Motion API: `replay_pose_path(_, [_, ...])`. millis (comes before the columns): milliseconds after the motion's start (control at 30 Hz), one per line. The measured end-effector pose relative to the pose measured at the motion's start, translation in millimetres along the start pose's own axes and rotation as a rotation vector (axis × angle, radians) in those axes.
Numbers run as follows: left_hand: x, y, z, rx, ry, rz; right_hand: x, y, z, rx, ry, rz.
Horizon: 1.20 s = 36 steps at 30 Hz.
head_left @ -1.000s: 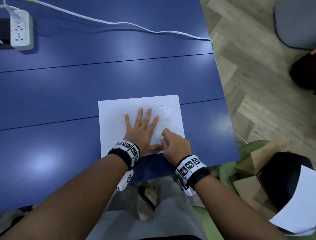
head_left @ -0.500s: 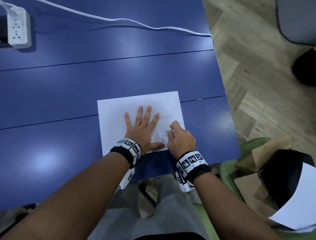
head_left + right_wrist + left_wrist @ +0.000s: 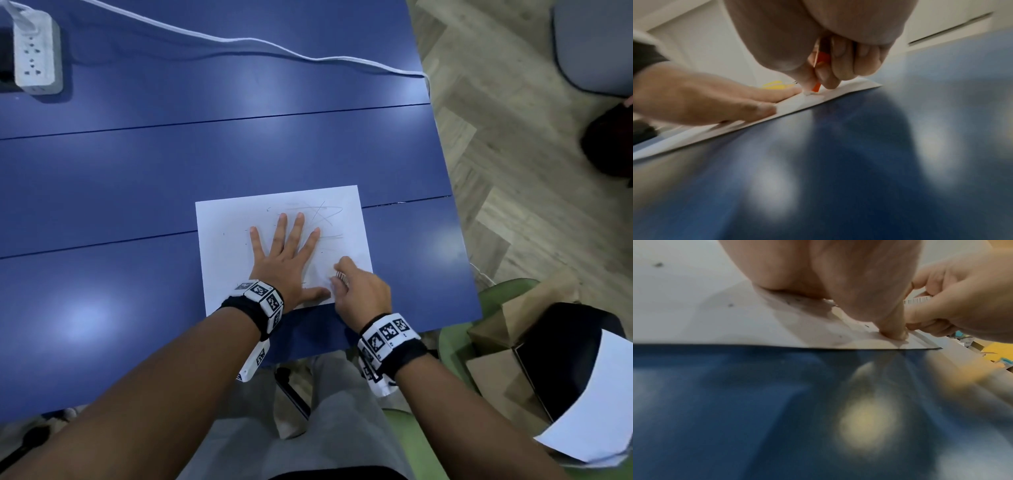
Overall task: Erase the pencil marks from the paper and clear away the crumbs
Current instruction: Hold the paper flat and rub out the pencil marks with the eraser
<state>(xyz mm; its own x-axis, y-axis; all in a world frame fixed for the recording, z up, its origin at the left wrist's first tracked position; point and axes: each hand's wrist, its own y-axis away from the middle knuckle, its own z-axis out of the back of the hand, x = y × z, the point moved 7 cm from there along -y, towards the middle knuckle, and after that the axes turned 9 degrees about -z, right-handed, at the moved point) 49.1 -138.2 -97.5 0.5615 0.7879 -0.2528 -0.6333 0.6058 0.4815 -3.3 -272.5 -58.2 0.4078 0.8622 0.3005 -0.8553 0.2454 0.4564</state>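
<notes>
A white paper lies on the blue table near its front right corner. Grey pencil marks cross its upper right part, and small dark crumbs dot the sheet. My left hand lies flat on the paper with fingers spread, thumb pressing near the front edge. My right hand pinches an eraser with an orange sleeve and a barcode label, its white tip on the paper just right of the left thumb.
A white power strip sits at the table's far left, and its white cable runs across the back to the right edge. Beside my right arm stands a green chair with brown cardboard boxes and a black item under white paper.
My right hand with the eraser slid forward and right along the paper, then came back left toward my left thumb. My left hand has stayed flat on the sheet.
</notes>
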Motion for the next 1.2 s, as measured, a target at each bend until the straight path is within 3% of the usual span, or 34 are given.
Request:
replay_pose_path(133, [0.3,0.1,0.4,0.006,-0.010,0.004,-10.3,-8.4,16.3,-0.150,-0.113,-0.131])
replay_pose_path(300, [0.4,0.4,0.0,0.006,-0.013,0.000,4.2,0.8,1.0,-0.024,-0.064,-0.047])
replay_pose_path(500, [0.2,1.5,1.4,0.010,-0.008,0.005,-15.7,-21.2,24.9,-0.188,-0.131,-0.178])
replay_pose_path(667, [-0.4,1.3,1.7,0.009,-0.016,0.007,-10.8,-19.3,20.1,-0.154,-0.083,-0.106])
replay_pose_path(933, [-4.5,1.0,3.8,-0.003,-0.006,0.028,-21.9,-25.7,24.1,-0.164,-0.165,-0.159])
replay_pose_path(1067, [-19.7,-16.1,17.2,-0.003,-0.020,-0.069,-23.6,-29.3,26.4,-0.142,-0.167,-0.139])
replay_pose_path(1200, [-16.3,-31.2,15.1,0.019,-0.040,-0.075,-23.4,-29.6,29.2,-0.113,-0.171,-0.117])
